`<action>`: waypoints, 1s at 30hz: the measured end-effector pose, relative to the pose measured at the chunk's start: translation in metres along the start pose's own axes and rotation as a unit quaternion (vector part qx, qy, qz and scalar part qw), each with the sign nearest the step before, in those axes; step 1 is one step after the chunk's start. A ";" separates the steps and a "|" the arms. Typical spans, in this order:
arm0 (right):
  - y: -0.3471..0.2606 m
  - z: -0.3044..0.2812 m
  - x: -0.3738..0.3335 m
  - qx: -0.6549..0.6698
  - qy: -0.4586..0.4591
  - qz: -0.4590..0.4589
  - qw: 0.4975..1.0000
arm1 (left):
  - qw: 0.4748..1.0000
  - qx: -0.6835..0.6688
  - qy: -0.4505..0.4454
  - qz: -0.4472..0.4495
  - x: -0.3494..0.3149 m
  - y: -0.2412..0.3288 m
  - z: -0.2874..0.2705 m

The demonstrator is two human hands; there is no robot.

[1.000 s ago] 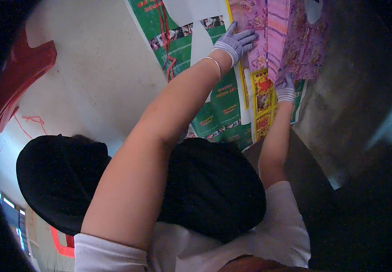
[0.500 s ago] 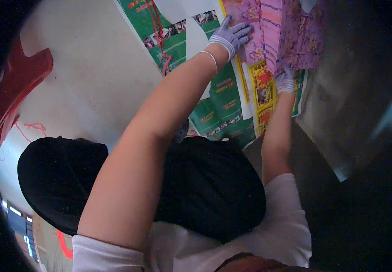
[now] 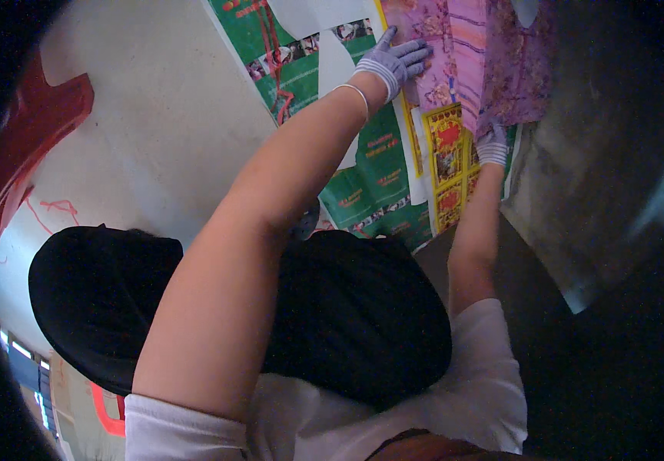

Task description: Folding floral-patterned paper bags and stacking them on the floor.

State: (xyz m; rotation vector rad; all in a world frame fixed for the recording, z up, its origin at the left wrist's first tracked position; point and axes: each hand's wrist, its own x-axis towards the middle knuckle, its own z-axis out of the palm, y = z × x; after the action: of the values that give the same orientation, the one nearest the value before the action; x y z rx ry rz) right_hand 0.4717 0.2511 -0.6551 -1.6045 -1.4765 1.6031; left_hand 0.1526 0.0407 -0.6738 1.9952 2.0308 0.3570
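Note:
A pink patterned sheet (image 3: 516, 84), printed with flowers and striped bands, lies folded at the top right. My left hand (image 3: 395, 61), in a pale striped glove, rests flat on its left part with fingers spread. At the lower edge of the fold is my right hand (image 3: 492, 144), gloved alike and closed on the sheet; the sheet hides most of its fingers. Under the pink sheet and beside my right hand shows a yellow-bordered printed sheet (image 3: 447, 146) with red and gold pictures. Beneath these spreads a green printed sheet (image 3: 363, 192).
Red string (image 3: 274, 54) lies across the green sheet. A dark red plastic piece (image 3: 32, 146), perhaps a chair, stands at the left on the pale floor (image 3: 163, 115). My black-clad knees (image 3: 355, 315) fill the lower middle. A bright red object (image 3: 105, 407) shows at lower left.
My right hand and the fold of the pink sheet have shifted slightly right and toward me. My left hand stays flat in nearly the same place. The view has turned a little.

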 end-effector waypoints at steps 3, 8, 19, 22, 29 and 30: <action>-0.017 0.045 -0.025 0.173 0.016 0.121 0.977 | 1.000 -0.004 -0.014 -0.013 -0.008 -0.002 0.006; -0.022 0.022 -0.017 0.125 0.041 0.116 0.985 | 1.000 -0.024 0.013 -0.001 0.003 0.005 0.004; -0.073 0.054 -0.047 -0.096 0.139 0.246 0.954 | 0.998 -0.023 -0.051 0.007 0.001 0.000 -0.010; -0.092 0.060 -0.050 -0.124 0.156 0.232 0.952 | 0.995 -0.097 -0.033 -0.005 0.008 -0.002 -0.014; -0.080 0.076 -0.069 0.105 0.097 0.189 0.972 | 0.967 -0.249 0.058 -0.011 -0.008 -0.011 -0.031; -0.079 0.083 -0.065 0.106 0.090 0.186 0.973 | 0.968 -0.243 0.061 -0.014 -0.012 -0.015 -0.033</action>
State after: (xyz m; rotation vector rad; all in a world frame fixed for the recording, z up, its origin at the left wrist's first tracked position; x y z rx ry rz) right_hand 0.3831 0.1912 -0.5775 -1.9207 -0.9143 1.6871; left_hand 0.1270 0.0294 -0.6486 1.6710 1.8090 0.8945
